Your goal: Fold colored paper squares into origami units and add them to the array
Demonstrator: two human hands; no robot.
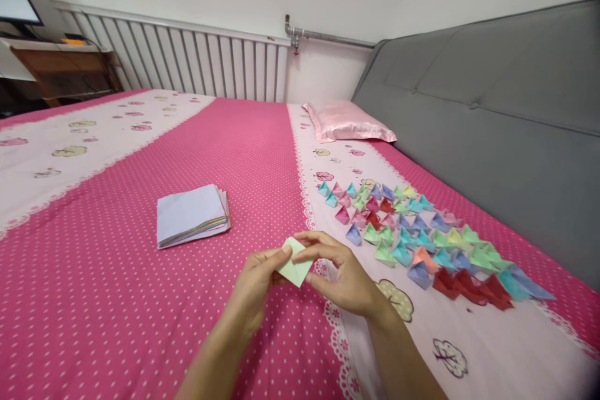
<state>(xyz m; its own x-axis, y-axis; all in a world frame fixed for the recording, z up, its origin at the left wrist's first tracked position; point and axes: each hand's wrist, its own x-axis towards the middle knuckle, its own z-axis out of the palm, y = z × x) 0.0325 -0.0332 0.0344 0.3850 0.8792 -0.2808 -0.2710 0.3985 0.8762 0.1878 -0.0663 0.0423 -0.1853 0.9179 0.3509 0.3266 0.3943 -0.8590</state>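
Note:
A small pale green folded paper (294,265) is held between both my hands just above the bed. My left hand (253,290) pinches its left side with fingers closed. My right hand (340,272) grips its right side, fingers curled over the top edge. A stack of coloured square paper sheets (191,215), pale lilac on top, lies on the pink sheet to the left of my hands. To the right, several folded paper boats (412,234) in pink, blue, green, red and purple lie in rows on the pale strip of the sheet.
The bed is covered by a pink dotted sheet (117,275) with pale patterned bands. A pink satin pillow (349,122) lies at the head. A grey padded headboard (492,119) runs along the right. A white slatted radiator cover (187,59) and a wooden desk (65,72) stand beyond.

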